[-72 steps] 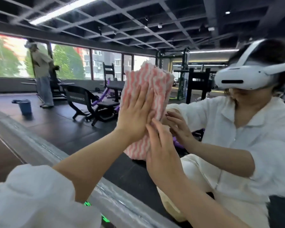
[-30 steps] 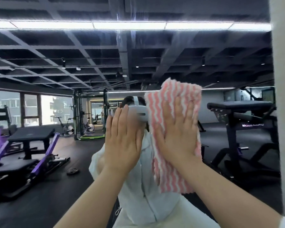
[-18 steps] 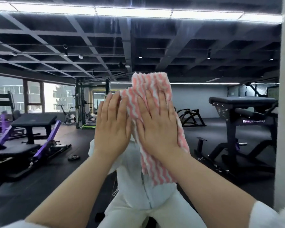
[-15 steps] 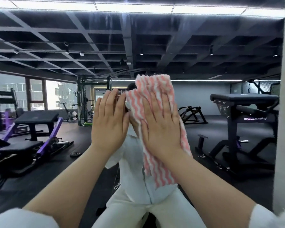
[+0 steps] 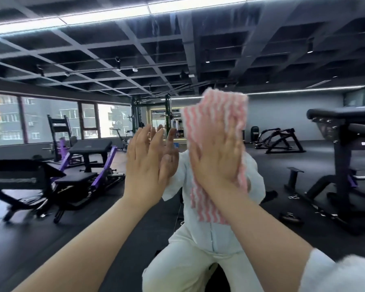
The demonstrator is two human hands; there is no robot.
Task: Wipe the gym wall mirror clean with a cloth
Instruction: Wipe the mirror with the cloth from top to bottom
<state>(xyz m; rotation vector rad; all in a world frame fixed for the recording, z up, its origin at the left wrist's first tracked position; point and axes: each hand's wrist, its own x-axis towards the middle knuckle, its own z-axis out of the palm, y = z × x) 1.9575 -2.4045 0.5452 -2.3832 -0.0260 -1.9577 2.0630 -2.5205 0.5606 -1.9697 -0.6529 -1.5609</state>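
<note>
A pink-and-white striped cloth (image 5: 214,131) is spread flat against the wall mirror (image 5: 282,60), right of centre in the view. It hangs as a long strip, its long axis running top to bottom with a slight lean, the upper edge above the fingertips and the lower end trailing below the wrist. The right hand (image 5: 217,159) presses it to the glass with straight fingers pointing up, palm flat, not curled round it. Just to its left, the left hand (image 5: 148,163) is raised with fingers straight and relaxed, grasping nothing; its own reflection shows close behind it, though whether the palm touches the glass is hard to tell.

Behind the cloth, the mirror shows the person's reflected white clothing (image 5: 198,249), the face hidden by cloth and hands. Reflected gym gear surrounds this: purple-framed machines (image 5: 89,165) on the left, a black padded bench (image 5: 341,116) on the right, a dark rack (image 5: 150,114) in the middle distance. Open mirror surface extends above and to both sides. A white sleeve (image 5: 341,272) fills the lower right corner.
</note>
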